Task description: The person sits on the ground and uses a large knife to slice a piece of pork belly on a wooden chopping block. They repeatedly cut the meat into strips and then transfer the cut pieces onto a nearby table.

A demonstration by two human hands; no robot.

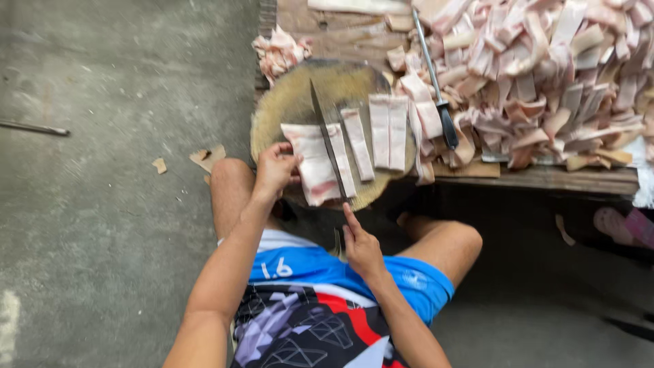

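Meat slab is lying on the round chopping block, left hand curling on its near edge; right hand is gripping the knife slicing beside it.

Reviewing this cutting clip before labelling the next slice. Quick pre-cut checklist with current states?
1. Left hand steadies the meat slab: ok, its fingers rest on the slab's left edge.
2. Left fingers apart from the knife blade: ok, the blade lies across the slab to their right.
3. Right hand grips the knife handle: cannot tell, the handle is hidden at the board's near edge.
4. Round chopping board seated flat on the wooden table: not ok, its near part overhangs the table edge.
5. Cut strips out of the blade's path: ok, they lie to its right.
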